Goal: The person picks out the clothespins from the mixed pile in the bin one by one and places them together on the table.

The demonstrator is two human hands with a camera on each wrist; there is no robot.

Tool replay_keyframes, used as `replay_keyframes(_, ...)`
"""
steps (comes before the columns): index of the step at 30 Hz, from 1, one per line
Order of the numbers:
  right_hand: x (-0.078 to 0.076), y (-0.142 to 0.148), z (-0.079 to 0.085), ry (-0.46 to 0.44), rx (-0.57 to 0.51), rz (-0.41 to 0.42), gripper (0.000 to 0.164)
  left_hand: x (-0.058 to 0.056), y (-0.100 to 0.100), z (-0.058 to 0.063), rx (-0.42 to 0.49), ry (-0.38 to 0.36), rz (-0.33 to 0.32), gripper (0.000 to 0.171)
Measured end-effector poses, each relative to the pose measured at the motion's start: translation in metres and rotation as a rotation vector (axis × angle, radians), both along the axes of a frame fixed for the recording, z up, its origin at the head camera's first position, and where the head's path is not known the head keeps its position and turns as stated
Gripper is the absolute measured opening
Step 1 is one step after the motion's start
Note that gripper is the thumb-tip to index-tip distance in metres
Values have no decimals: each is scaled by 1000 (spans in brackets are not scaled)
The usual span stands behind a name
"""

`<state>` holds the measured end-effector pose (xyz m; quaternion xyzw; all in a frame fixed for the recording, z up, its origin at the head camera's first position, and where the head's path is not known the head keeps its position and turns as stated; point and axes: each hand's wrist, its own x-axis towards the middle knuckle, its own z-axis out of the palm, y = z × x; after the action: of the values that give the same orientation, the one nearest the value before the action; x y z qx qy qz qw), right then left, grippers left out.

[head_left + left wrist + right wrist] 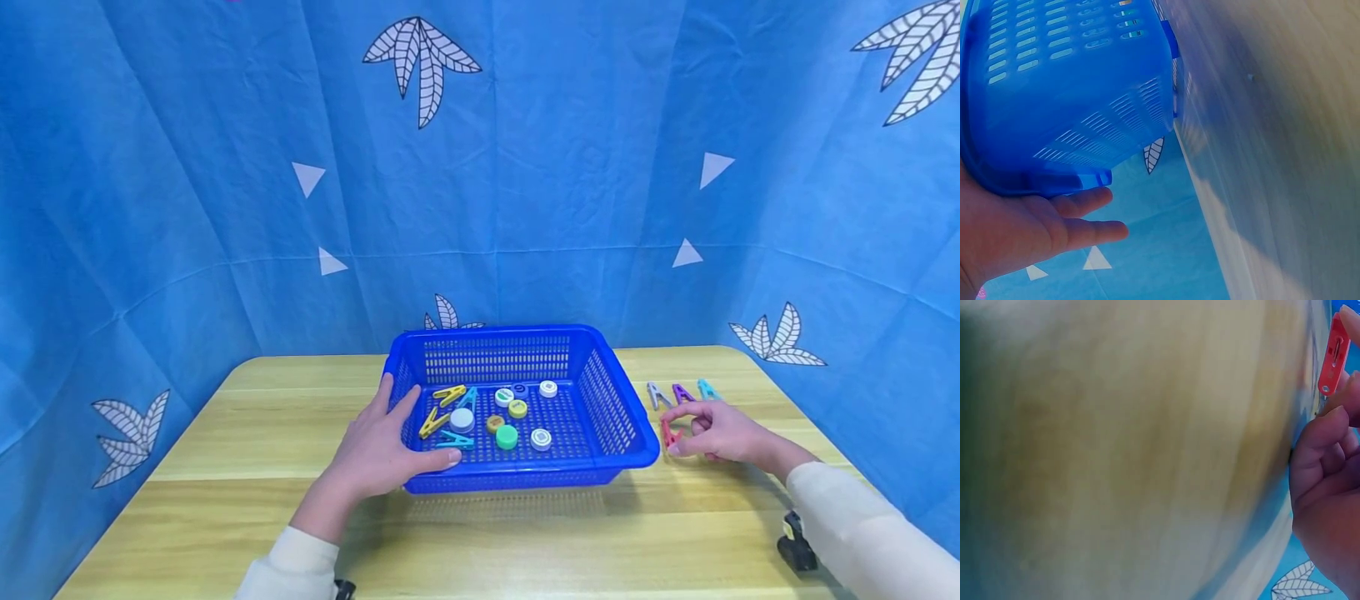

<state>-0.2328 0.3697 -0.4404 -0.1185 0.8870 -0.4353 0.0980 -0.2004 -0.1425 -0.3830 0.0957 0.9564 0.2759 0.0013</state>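
Note:
My left hand [381,442] rests on the front left corner of a blue plastic basket [637,457], its fingers fairly straight and the thumb along the front rim. In the left wrist view two straight fingers [1094,232] extend past the basket's rim. To the right of the basket, my right hand [720,429] pinches a red clothespin [667,435] between thumb and forefinger. The right wrist view shows the red clothespin [1334,356] at the fingertips. Just beyond this hand lie a grey clothespin [657,394], a purple clothespin [682,392] and a teal clothespin [707,389].
Inside the basket are yellow clothespins [432,422], teal clothespins [456,441] and several bottle caps, among them a green cap [507,437] and a white cap [541,439]. The wooden table [247,467] is enclosed by a blue cloth [525,167] behind and at both sides.

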Motion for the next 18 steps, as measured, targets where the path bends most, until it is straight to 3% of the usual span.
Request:
replay_keyframes(12,3,-2,-8,124,132,-70,55,1,2,1,0,-14,8,120)
replay_keyframes(18,5,-5,-6,190,247,-114,50,0,1,1,-1,-17,5,119)
